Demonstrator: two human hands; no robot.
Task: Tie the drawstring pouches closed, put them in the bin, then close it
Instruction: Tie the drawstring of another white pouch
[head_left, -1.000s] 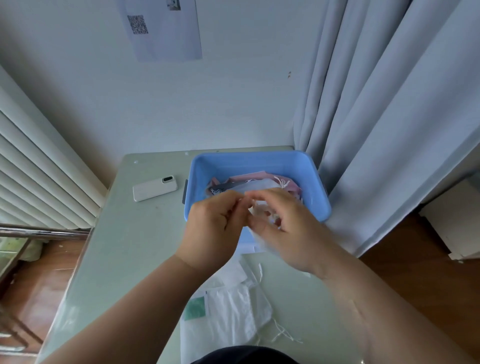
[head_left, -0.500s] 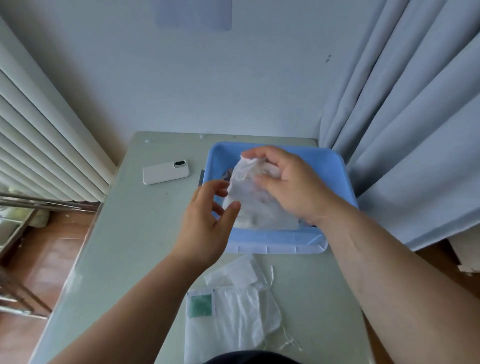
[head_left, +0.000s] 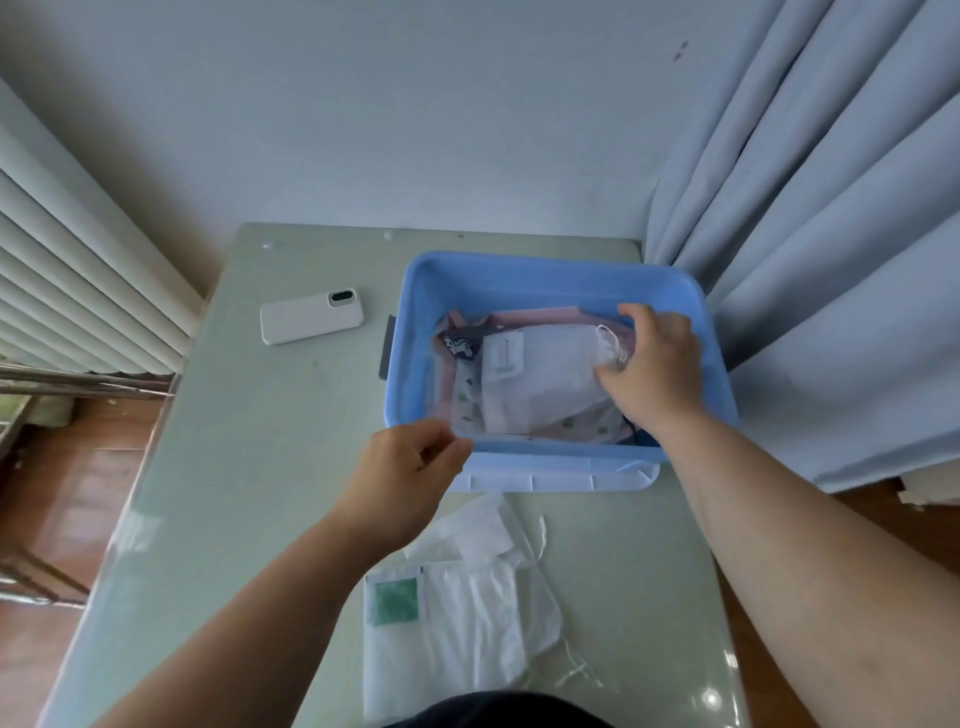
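A blue plastic bin (head_left: 550, 275) stands on the table's far right part. Inside lies a white drawstring pouch (head_left: 540, 379) on top of pink and patterned pouches (head_left: 582, 423). My right hand (head_left: 652, 369) is in the bin, fingers pressing the gathered, tied end of the white pouch. My left hand (head_left: 402, 480) hovers at the bin's near left corner, fingers loosely curled, holding nothing. White pouches (head_left: 467, 613) with loose strings lie flat on the table near me, one bearing a green label.
A white phone (head_left: 306, 317) lies left of the bin. A white lid edge (head_left: 561, 480) shows under the bin's near side. Curtains (head_left: 831, 260) hang close on the right, a radiator (head_left: 67, 291) on the left, a wall behind the table.
The white pouch, held above the bin half a second ago, now lies in it under my right hand. My left hand has drawn back to the bin's near rim.
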